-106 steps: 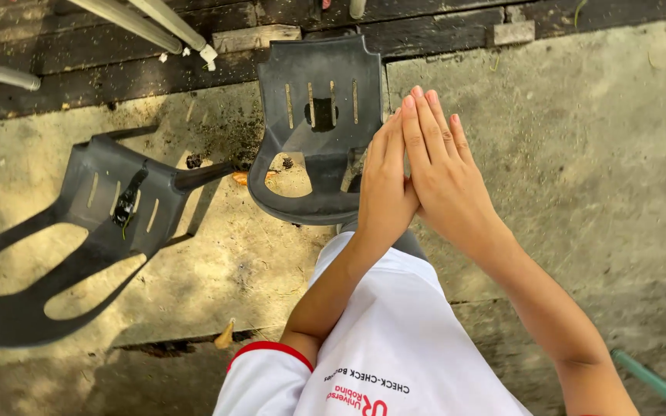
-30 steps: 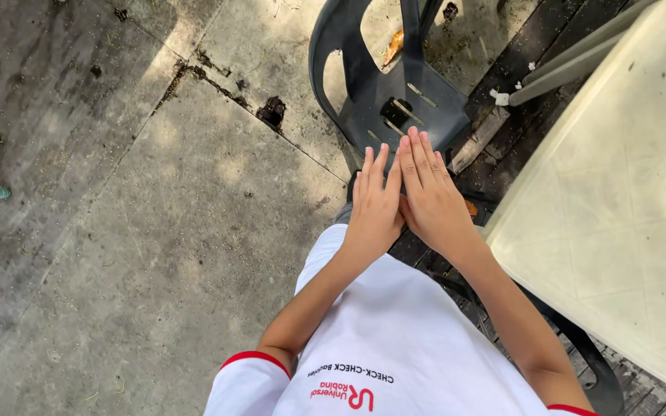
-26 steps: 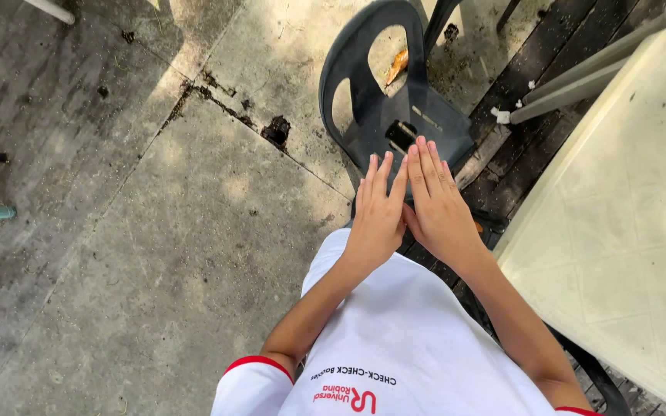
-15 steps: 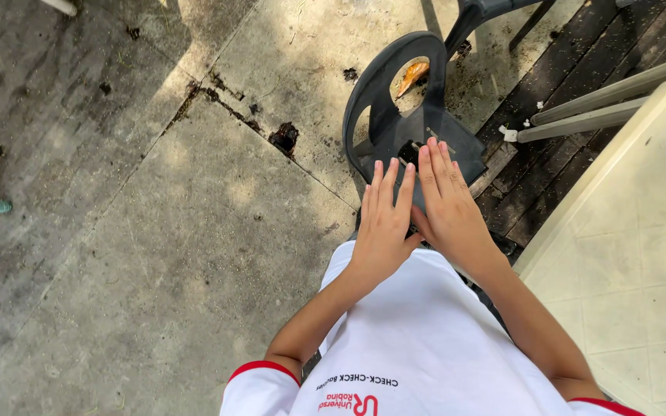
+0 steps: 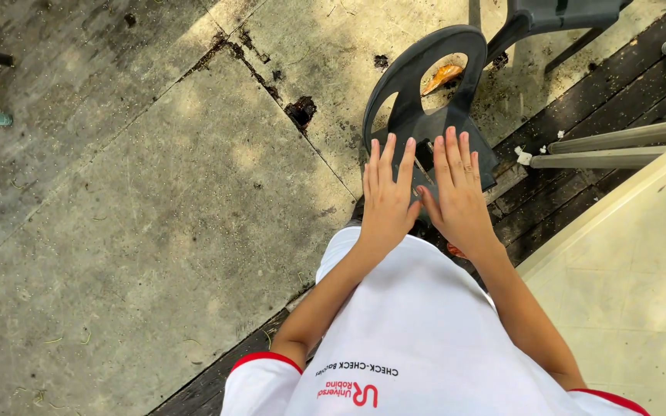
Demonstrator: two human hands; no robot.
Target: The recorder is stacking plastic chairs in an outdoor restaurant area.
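Dark grey moulded plastic chair (image 5: 425,100), seen from above, w/ curved backrest hoop at top and a big oval cut-out through which concrete and a dry orange leaf show. Seat panel has narrow slots, sits partly under the two hands. Left hand (image 5: 387,196) flat, fingers straight and together, over seat's left part. Right hand (image 5: 460,196) likewise flat, just beside it, over seat's right part; contact w/ seat unclear.
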